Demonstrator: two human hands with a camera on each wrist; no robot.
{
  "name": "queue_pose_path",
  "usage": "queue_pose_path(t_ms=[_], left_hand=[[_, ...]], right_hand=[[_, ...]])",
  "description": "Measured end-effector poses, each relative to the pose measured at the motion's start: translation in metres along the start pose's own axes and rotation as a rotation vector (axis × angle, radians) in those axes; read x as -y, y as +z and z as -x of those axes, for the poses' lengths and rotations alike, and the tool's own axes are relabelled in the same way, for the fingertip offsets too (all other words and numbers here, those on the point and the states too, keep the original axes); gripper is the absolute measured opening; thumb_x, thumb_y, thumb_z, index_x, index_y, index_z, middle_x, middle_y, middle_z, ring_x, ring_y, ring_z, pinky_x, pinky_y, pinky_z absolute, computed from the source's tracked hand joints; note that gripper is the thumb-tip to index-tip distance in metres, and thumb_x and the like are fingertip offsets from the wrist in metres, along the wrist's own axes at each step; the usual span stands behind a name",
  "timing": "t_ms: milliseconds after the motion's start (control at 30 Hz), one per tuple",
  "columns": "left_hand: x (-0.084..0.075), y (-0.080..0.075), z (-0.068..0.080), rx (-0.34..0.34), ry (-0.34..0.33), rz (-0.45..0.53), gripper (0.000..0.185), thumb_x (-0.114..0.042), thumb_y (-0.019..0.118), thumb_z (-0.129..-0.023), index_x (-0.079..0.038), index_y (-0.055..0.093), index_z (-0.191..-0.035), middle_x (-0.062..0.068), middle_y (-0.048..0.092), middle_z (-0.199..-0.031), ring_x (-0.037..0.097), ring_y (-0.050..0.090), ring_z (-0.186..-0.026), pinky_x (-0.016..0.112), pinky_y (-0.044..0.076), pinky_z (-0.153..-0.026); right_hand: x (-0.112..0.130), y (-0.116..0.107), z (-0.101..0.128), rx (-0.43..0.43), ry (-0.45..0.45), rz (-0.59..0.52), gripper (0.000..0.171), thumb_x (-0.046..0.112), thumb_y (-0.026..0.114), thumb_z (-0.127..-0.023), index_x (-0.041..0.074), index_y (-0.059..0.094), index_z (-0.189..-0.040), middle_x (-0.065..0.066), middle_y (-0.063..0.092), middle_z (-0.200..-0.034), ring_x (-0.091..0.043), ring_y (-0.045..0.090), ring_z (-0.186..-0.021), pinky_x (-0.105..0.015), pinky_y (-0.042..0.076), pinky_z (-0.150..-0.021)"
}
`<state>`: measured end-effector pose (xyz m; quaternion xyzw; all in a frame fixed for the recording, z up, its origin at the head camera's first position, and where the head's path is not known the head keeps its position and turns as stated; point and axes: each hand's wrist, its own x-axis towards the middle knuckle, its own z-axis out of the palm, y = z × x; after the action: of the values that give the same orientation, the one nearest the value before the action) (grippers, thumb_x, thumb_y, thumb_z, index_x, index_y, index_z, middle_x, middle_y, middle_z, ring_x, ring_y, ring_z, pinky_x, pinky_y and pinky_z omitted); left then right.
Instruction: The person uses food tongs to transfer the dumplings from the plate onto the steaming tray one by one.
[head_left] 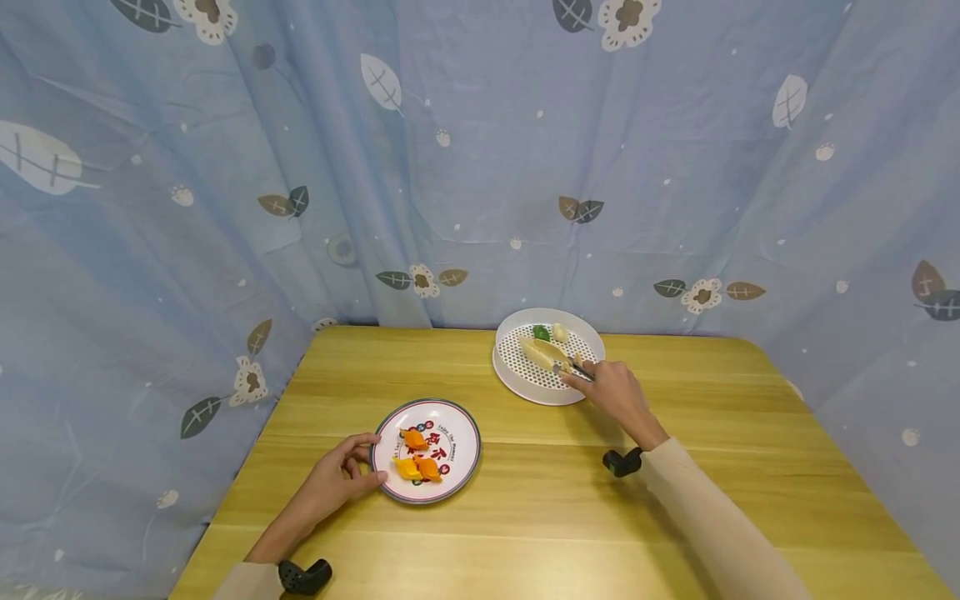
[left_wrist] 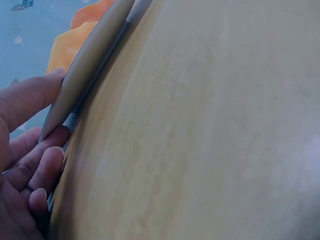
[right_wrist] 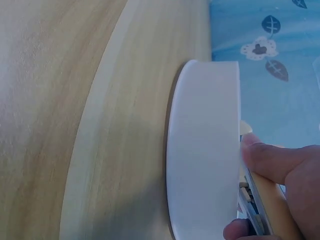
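My left hand [head_left: 335, 481] pinches the near-left rim of a white plate [head_left: 467, 450], thumb on top and fingers beneath. In the left wrist view the plate [left_wrist: 95, 65] shows edge-on. On it lie two orange folded pieces [head_left: 415, 439] and a yellow one [head_left: 407, 468]. My right hand [head_left: 615, 396] holds tongs [head_left: 553, 350] with metal parts and tan, paddle-shaped ends, reaching over the rim of a white round tray [head_left: 517, 387] with a perforated floor. Inside, a green piece [head_left: 541, 332] and a pale round piece [head_left: 560, 332] lie beyond the tongs' ends. I cannot tell whether the tongs grip anything.
The wooden table [head_left: 540, 517] carries the plate at left and the tray near its back edge. A blue curtain [head_left: 480, 167] with leaf and flower prints hangs right behind the table and along both sides. Each wrist wears a black device [head_left: 622, 462].
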<state>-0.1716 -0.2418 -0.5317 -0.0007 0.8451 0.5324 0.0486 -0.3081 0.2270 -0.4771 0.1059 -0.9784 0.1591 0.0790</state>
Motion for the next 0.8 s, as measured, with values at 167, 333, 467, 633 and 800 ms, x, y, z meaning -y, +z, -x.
queue_pose_path(t_ms=[167,333,467,633,800], left_hand=[[-0.0011,-0.0002,0.0003,-0.005,-0.003,-0.005,0.061,-0.023,0.088,-0.083,-0.014,0.060,-0.137,0.008,0.063,-0.104,0.020,0.049,-0.077,0.027,0.040,-0.064],[-0.0006,-0.0002,0.0003,0.000,-0.001,-0.002,0.063,-0.023,0.088,-0.084,-0.013,0.059,-0.139,0.008,0.063,-0.106,0.020,0.048,-0.078,0.028,0.039,-0.065],[0.0002,-0.0001,-0.0004,0.004,0.005,0.009,0.064,-0.021,0.087,-0.084,-0.013,0.058,-0.140,0.008,0.063,-0.107,0.021,0.048,-0.077,0.028,0.039,-0.064],[-0.0005,0.0003,-0.0006,0.000,-0.002,0.006,0.063,-0.021,0.088,-0.084,-0.013,0.058,-0.139,0.008,0.063,-0.106,0.021,0.048,-0.078,0.028,0.039,-0.064],[-0.0015,0.0013,0.0008,-0.011,-0.019,-0.003,0.062,-0.022,0.088,-0.083,-0.014,0.059,-0.138,0.008,0.063,-0.105,0.021,0.049,-0.077,0.028,0.039,-0.063]], right_hand=[[-0.0014,0.0000,-0.0035,0.027,0.025,0.000,0.059,0.051,0.068,-0.097,-0.001,0.073,-0.124,-0.006,0.048,-0.065,-0.022,0.046,-0.061,-0.033,0.034,-0.052],[-0.0027,-0.0007,-0.0055,0.043,0.047,0.010,0.054,0.051,0.068,-0.097,0.001,0.075,-0.115,-0.008,0.052,-0.069,-0.024,0.049,-0.063,-0.034,0.036,-0.053],[-0.0036,-0.0014,-0.0059,0.053,0.064,0.009,0.056,0.053,0.069,-0.096,0.000,0.075,-0.116,-0.008,0.051,-0.068,-0.024,0.049,-0.064,-0.034,0.036,-0.052],[-0.0022,-0.0022,-0.0048,0.036,0.079,0.001,0.067,0.054,0.071,-0.094,-0.001,0.069,-0.131,-0.008,0.050,-0.067,-0.024,0.048,-0.064,-0.034,0.034,-0.052],[0.0034,-0.0030,0.0015,-0.007,0.046,-0.006,0.068,0.055,0.073,-0.091,0.003,0.067,-0.134,-0.006,0.052,-0.064,-0.023,0.047,-0.063,-0.034,0.035,-0.053]])
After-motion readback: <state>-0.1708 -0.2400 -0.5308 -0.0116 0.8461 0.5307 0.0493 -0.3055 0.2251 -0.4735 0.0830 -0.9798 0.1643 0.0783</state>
